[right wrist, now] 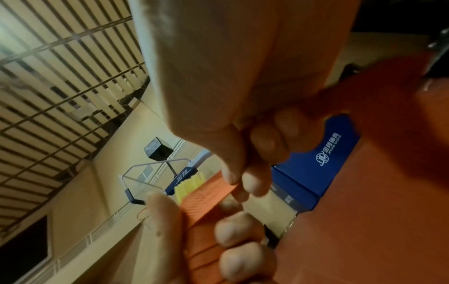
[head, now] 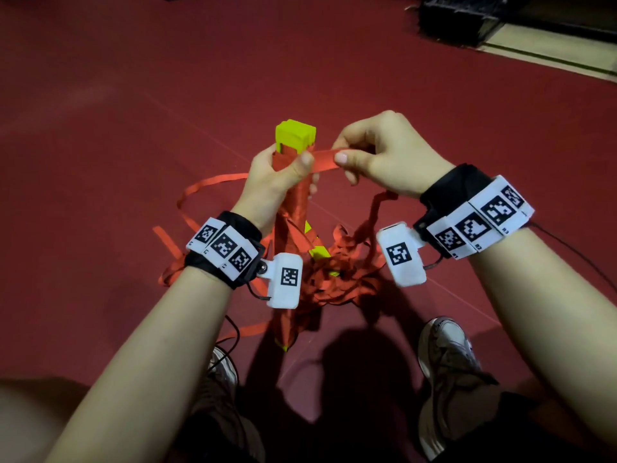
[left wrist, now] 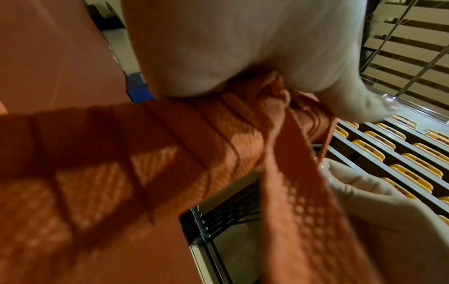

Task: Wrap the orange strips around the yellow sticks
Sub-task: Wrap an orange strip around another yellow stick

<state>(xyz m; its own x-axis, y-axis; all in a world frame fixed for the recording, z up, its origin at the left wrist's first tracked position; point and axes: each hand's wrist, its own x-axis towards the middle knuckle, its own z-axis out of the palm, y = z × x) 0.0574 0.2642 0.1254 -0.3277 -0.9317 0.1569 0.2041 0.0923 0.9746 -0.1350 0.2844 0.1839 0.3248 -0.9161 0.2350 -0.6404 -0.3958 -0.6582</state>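
A yellow stick point(head: 295, 133) stands upright between my hands, bare only at its blocky top; orange strip covers the shaft point(head: 298, 202) below. My left hand point(head: 282, 175) grips the wrapped stick just under the top, thumb pressing the strip against it. My right hand point(head: 367, 152) pinches the taut orange strip point(head: 325, 160) between thumb and forefinger, level with the stick's top. The left wrist view shows the overlapping orange windings point(left wrist: 194, 138) close up. In the right wrist view the yellow top point(right wrist: 190, 185) peeks past my fingers.
A tangled heap of loose orange strips point(head: 337, 275) lies on the red floor point(head: 133, 95) below my wrists, with another partly wrapped yellow stick point(head: 315, 250) in it. My shoes point(head: 447, 369) are at the bottom. A black crate point(head: 467, 18) stands far right.
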